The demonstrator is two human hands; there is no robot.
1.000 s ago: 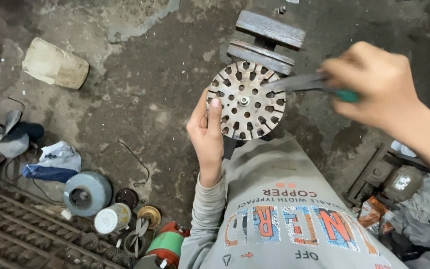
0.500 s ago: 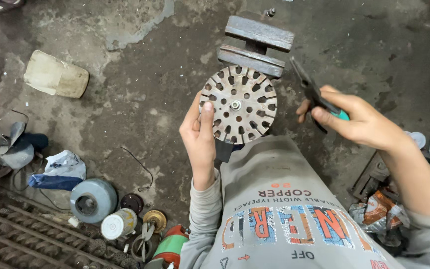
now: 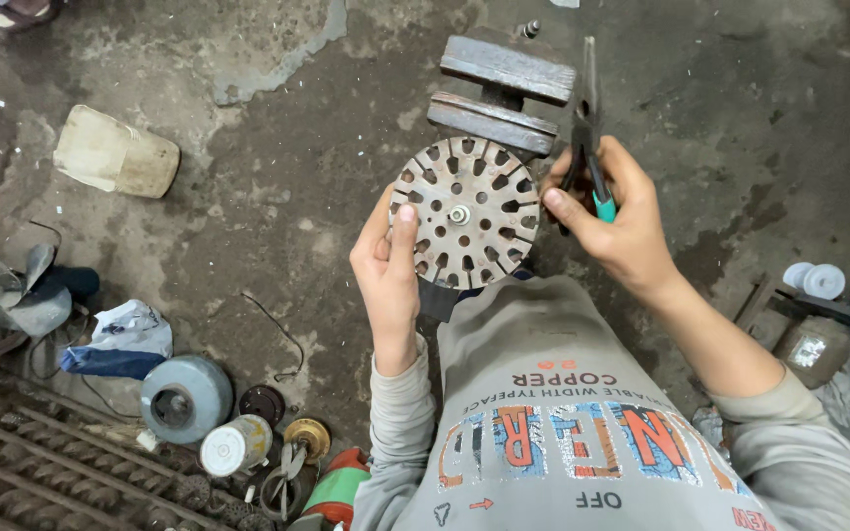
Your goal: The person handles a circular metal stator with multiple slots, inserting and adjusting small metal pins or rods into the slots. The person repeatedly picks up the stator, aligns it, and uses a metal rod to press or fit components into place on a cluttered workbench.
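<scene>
Head view | left hand grips slotted disc; right hand clasps pliers — jaws indistinct

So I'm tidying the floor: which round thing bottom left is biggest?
The grey-blue domed housing; the white can, dark disc and brass disc beside it are smaller.

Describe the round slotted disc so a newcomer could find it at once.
Start at the stacked grey metal blocks at the top centre of the concrete floor. Just below them, the left hand holds a round metal disc upright; the right hand holds pliers. Only the disc has radial slots and a centre bolt.
</scene>
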